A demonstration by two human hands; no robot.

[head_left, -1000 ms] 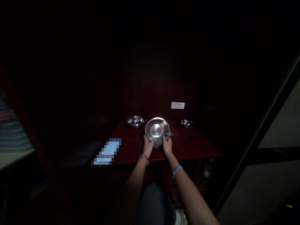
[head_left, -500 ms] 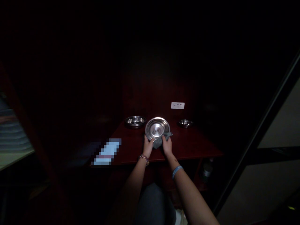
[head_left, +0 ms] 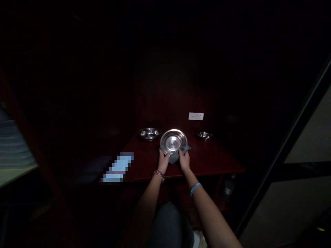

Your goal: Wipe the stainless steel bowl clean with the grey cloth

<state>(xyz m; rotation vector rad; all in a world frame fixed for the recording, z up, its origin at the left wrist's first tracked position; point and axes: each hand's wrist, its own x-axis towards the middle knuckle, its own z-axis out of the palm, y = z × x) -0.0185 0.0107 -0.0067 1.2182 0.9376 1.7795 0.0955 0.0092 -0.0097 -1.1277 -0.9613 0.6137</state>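
A shiny round metal basin (head_left: 173,138) is tilted toward me above the dark red desk (head_left: 207,162). My left hand (head_left: 163,161) is closed on its lower left rim, thumb on the inside. At the lower right, my right hand (head_left: 184,159) grips the rim together with a grey cloth (head_left: 174,157). The cloth hangs between both hands, and one end sticks out past my right hand. Fingers behind the basin are hidden. Back left on the desk sits another metal basin (head_left: 149,133), perhaps stacked. A smaller metal bowl (head_left: 205,136) stands at the back right.
A white power socket (head_left: 196,116) is on the back wall. Left of the desk lies a blurred-out bright rectangle (head_left: 118,167). Below the desk at right stands a bottle (head_left: 228,188). Pale stacked items (head_left: 15,144) sit on a shelf at far left. The surroundings are very dark.
My hands, the basin and the cloth stay practically in place. At the far left, a blurred shape seen over the pale stacked items no longer shows.
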